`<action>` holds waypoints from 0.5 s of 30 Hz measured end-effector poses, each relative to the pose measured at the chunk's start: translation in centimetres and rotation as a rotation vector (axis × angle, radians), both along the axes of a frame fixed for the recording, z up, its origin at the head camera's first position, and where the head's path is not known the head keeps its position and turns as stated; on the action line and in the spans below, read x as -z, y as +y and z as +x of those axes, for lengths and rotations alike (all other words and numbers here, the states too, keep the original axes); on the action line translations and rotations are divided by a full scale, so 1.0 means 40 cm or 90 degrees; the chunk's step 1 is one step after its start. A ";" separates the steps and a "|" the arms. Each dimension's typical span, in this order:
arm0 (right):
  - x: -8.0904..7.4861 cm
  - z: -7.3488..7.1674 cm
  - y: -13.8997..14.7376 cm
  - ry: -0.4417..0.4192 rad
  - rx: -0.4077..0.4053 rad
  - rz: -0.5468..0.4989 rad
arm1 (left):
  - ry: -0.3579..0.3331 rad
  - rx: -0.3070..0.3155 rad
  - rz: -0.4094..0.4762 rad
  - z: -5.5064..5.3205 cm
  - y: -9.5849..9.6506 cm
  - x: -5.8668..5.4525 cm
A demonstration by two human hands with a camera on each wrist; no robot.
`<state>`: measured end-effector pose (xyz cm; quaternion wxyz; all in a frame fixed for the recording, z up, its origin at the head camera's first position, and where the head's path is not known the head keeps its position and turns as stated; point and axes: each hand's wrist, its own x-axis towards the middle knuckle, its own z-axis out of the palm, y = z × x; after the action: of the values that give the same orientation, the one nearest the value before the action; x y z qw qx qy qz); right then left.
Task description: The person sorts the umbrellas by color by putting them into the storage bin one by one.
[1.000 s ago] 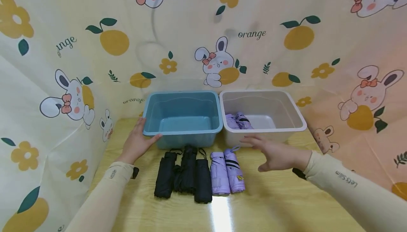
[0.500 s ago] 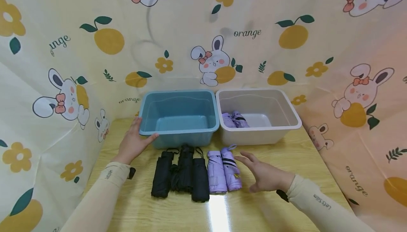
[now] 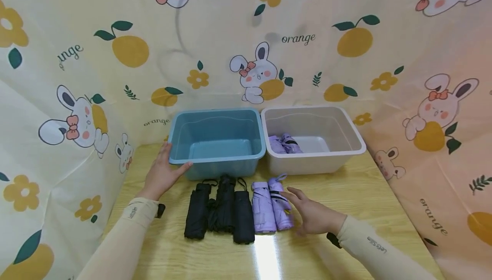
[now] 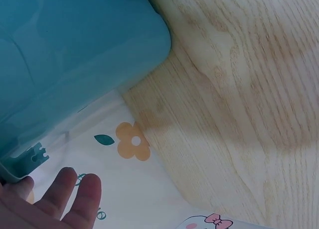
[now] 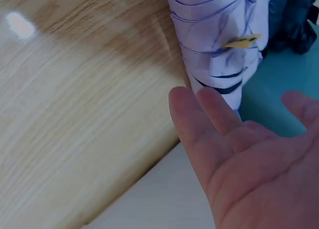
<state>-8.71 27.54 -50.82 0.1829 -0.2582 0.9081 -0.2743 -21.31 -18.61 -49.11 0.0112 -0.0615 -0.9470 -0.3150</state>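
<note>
In the head view my left hand rests at the front left corner of the blue bin, its fingers along the side and its thumb by the front rim. The left wrist view shows those fingers extended beside the rim. My right hand, fingers spread, is at the right side of a folded purple umbrella with black stripes and a yellow tag. Whether the fingertips touch it is unclear. Left of it lie another purple umbrella and three black folded umbrellas.
A beige bin stands right of the blue one, with purple umbrellas inside at its left end. Both bins stand on a wooden table against a curtain printed with rabbits and oranges.
My right hand has moved down and left from in front of the beige bin to the rightmost purple umbrella. My left hand stays at the blue bin. The view has shifted slightly.
</note>
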 end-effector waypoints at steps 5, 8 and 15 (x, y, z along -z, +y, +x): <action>0.014 -0.012 -0.015 -0.020 0.002 -0.009 | 0.003 0.000 0.000 -0.004 0.004 0.005; 0.024 -0.016 -0.021 -0.020 -0.005 -0.001 | 0.005 0.001 -0.002 -0.006 0.006 0.007; 0.055 -0.032 -0.041 0.024 -0.014 0.053 | 0.008 0.002 0.001 0.007 0.009 -0.005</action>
<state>-9.99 25.90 -53.01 0.1790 -0.2654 0.9192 -0.2292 -21.02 -18.24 -48.91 0.0168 -0.0650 -0.9467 -0.3151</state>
